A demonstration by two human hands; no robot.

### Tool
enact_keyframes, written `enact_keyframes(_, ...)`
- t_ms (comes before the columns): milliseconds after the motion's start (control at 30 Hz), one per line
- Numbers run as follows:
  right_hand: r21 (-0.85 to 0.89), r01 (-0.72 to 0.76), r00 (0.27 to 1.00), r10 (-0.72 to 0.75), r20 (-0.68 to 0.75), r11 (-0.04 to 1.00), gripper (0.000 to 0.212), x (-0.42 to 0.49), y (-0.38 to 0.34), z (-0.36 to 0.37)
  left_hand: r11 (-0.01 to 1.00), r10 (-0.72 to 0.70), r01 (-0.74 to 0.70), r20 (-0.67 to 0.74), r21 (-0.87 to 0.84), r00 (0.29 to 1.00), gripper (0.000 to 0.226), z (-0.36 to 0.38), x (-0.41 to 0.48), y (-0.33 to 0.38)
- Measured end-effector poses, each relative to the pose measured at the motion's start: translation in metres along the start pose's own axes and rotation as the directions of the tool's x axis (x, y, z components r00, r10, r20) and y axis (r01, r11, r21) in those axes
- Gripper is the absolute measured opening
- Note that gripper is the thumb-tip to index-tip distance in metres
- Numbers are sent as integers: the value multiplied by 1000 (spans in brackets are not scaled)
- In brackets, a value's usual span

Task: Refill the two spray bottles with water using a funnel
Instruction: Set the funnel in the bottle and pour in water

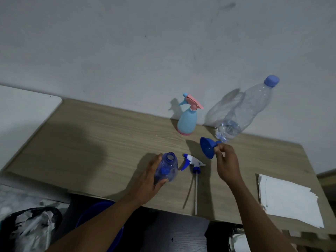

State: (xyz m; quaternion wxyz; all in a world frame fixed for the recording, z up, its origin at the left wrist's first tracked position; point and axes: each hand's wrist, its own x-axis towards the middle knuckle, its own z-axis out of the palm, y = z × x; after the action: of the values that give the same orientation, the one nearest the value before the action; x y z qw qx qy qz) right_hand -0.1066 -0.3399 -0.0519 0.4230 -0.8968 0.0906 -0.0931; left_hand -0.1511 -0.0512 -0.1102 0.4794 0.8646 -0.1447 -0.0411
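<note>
Your right grip (227, 163) is pinching the funnel (207, 148) by its spout; it's likely light and stiff. Your left grip (151, 179) is curling round the open blue bottle (168, 166), probably thin-walled: squeeze gently.

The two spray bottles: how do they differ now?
The clear blue bottle has an open neck, its trigger head lying beside it; the pale blue and pink bottle has its head on. The left hand holds the clear blue bottle; the pale blue and pink bottle stands untouched by the wall. Both are on the table.
</note>
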Motion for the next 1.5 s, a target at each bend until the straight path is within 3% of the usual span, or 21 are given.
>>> enact_keyframes(100,371,-200,980,191,62,907,23,-23,-40,-15,999,10,-10,-6,36,1000,80,0,-2,2)
enact_keyframes(167,590,-297,954,259,150,751,25,-34,-66,-23,1000,13,-13,-14,27,1000,79,0,-2,3)
enact_keyframes(233,753,-388,920,263,289,531,22,-42,-86,-32,1000,3,-3,-15,21,1000,79,-2,-3,6)
enact_keyframes(333,799,-547,836,220,504,248,20,-47,-108,-37,999,-3,4,-25,44,1000,80,-9,-4,12)
enact_keyframes(400,772,-616,784,212,583,156,15,-49,-116,-36,998,-6,7,-16,65,1000,80,-13,-6,16)
enact_keyframes(700,640,-761,649,169,742,106,16,-55,-122,-17,997,-10,9,13,73,1000,74,-21,-14,34)
enact_keyframes(900,576,-800,600,258,758,169,22,-54,-117,-5,998,-20,18,24,55,1000,75,-22,-15,34)
enact_keyframes(1267,612,-739,673,326,664,280,22,-59,-111,5,993,-25,20,45,113,999,71,-29,-18,42)
enact_keyframes(1500,647,-720,689,371,623,251,21,-61,-105,-6,990,-30,32,-18,134,999,71,-30,-31,42)
